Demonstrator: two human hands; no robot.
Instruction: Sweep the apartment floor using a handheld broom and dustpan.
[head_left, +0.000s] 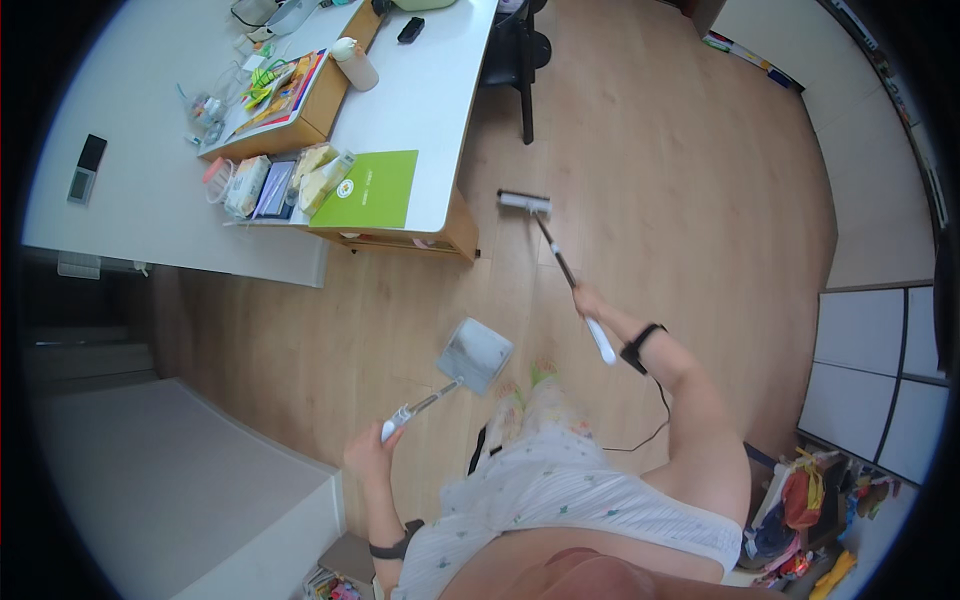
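Note:
My left hand (375, 450) is closed around the white handle of a long-handled dustpan (475, 355), whose pale grey pan is over the wooden floor in front of my feet. With my right hand (589, 300) I grip the dark and white pole of a broom (555, 251). Its wide head (524, 201), white with a dark edge, is at the floor beyond the dustpan, to the right of the desk corner. The broom head and the dustpan are apart. Whether any dirt lies in the pan, I cannot tell.
A white-topped desk (442, 112) holds a green folder (375, 189), a bottle (355, 64) and books. Behind it is a black chair (511, 60). White cabinets (859, 330) and a heap of colourful things (802, 495) are at right. A low white wall (225, 465) rises at left.

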